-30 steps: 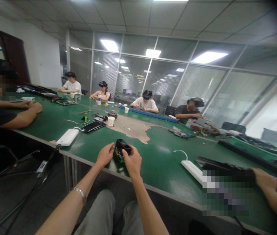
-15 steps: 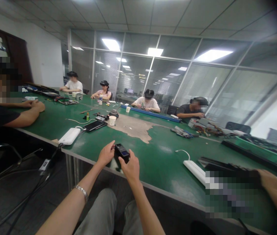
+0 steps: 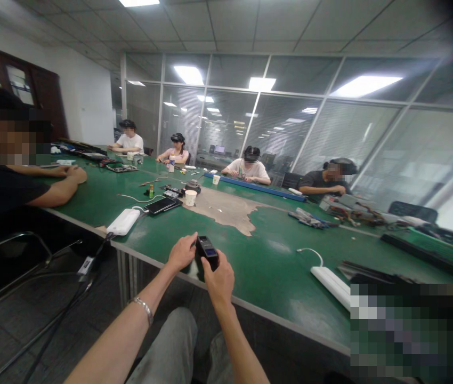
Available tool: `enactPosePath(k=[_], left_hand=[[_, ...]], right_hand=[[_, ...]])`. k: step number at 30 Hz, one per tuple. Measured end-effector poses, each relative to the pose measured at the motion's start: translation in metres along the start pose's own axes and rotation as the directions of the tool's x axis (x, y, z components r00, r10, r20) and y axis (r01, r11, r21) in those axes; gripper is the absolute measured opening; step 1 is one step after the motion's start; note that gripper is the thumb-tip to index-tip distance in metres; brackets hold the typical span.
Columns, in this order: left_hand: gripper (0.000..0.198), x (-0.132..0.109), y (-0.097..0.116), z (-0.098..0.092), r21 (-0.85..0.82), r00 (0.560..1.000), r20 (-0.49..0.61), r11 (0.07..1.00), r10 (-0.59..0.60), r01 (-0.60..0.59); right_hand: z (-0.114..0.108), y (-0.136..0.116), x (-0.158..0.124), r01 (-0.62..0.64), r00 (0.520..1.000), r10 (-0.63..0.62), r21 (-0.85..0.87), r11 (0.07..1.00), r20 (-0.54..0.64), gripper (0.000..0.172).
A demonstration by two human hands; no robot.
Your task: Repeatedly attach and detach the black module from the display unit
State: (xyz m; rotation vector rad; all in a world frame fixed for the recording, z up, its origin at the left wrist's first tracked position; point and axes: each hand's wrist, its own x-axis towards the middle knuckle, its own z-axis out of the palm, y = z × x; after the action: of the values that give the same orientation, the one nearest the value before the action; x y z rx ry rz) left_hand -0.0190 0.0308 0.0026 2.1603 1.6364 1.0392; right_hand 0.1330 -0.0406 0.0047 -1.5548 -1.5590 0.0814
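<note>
A small black handheld device (image 3: pixel 207 250) with a little dark screen is held just above the near edge of the green table. My right hand (image 3: pixel 219 269) is closed round its near right end, thumb along the side. At its far left corner, the closed fingers of my left hand (image 3: pixel 184 250) press against it; their tips are partly hidden. The device's underside cannot be seen.
On the green table (image 3: pixel 268 277), a white power strip (image 3: pixel 124 221) and a smartphone (image 3: pixel 160 206) lie to the left, near a paper cup (image 3: pixel 190 198). Another white power strip (image 3: pixel 330 286) lies right. Co-workers sit around the table, one close on the left (image 3: pixel 6 181).
The whole view has shifted, so the scene sits slightly further right. Both hands still hold the black device, which appears turned a little. The neighbour's arm at right has moved further out of view.
</note>
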Motion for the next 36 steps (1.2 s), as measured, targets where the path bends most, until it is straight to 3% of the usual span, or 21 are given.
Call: enactPosePath(k=[6, 11, 17, 21, 26, 30, 36], left_hand=[[0.052, 0.0, -0.003, 0.004, -0.037, 0.999, -0.04, 0.999, -0.032, 0.031], [0.05, -0.001, -0.005, 0.004, -0.067, 0.998, -0.063, 0.997, -0.03, 0.025], [0.038, -0.002, -0.004, 0.0, -0.051, 0.998, -0.061, 0.998, 0.021, -0.024], [0.038, -0.001, -0.004, -0.001, -0.037, 0.998, -0.057, 0.999, 0.023, -0.025], [0.038, -0.001, -0.004, 0.0, -0.018, 0.998, -0.05, 0.999, 0.034, -0.035], [0.037, -0.001, -0.004, 0.0, -0.013, 0.997, -0.058, 0.999, 0.046, -0.047], [0.041, -0.001, -0.005, 0.003, -0.014, 0.997, -0.064, 0.999, 0.035, -0.036]], right_hand=[[0.002, -0.019, 0.005, -0.013, 0.998, 0.014, 0.029, 0.999, -0.066, 0.048], [-0.022, -0.028, 0.034, 0.038, 0.984, -0.008, 0.16, 0.986, -0.18, 0.053], [-0.039, 0.006, 0.048, -0.022, 0.97, 0.058, 0.152, 0.988, -0.237, 0.052], [-0.031, 0.036, 0.037, -0.104, 0.976, 0.12, 0.096, 0.99, -0.179, 0.053], [-0.023, 0.045, 0.033, -0.181, 0.979, 0.182, 0.025, 0.983, -0.093, 0.051], [-0.02, 0.044, 0.032, -0.137, 0.989, 0.136, -0.011, 0.991, -0.049, 0.052], [-0.014, 0.05, 0.027, -0.014, 0.995, -0.004, -0.181, 0.983, -0.101, 0.075]])
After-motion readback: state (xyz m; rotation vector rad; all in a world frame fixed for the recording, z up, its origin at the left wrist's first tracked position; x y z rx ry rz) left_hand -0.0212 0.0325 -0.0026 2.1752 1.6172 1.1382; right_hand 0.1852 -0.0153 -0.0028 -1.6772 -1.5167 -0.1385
